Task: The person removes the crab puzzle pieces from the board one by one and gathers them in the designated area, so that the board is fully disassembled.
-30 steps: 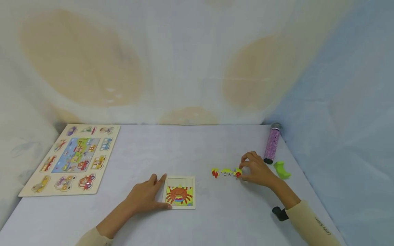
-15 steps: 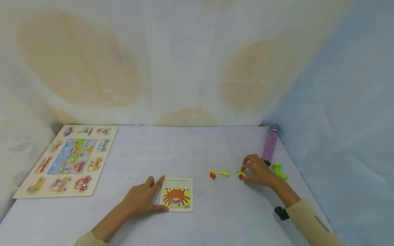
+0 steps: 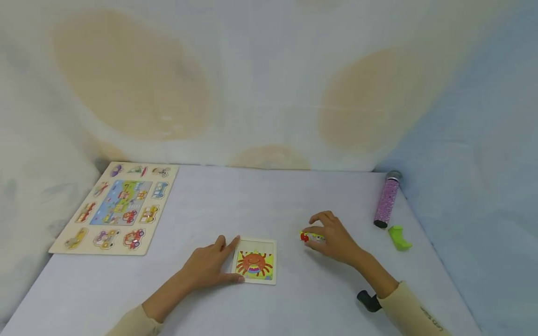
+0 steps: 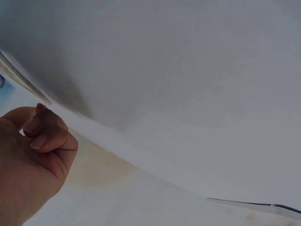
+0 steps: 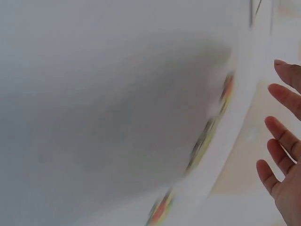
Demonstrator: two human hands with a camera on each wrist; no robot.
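Observation:
In the head view, my left hand [image 3: 210,261] holds the left side of a small square puzzle board [image 3: 254,281], index finger at its upper corner and thumb at its lower one. A red crab shows on it, with a bare strip along its top. My right hand [image 3: 334,238] hovers, fingers spread, over a row of loose puzzle pieces. A red-and-yellow piece [image 3: 304,237] and a yellow piece [image 3: 318,238] peek out by its fingers; the third is hidden there. The right wrist view shows that piece row blurred, apart from the fingers [image 5: 282,134].
A large vehicle puzzle board [image 3: 140,240] lies at the back left. On the right are a purple glittery microphone [image 3: 386,203], a light-green curved piece [image 3: 399,238] and a black object [image 3: 368,301] beside the right sleeve. Cloth walls border the table [image 3: 235,200].
My right hand has left the rightmost piece and moved left over the other pieces. The left hand stays on the crab puzzle board. The head view has shifted slightly.

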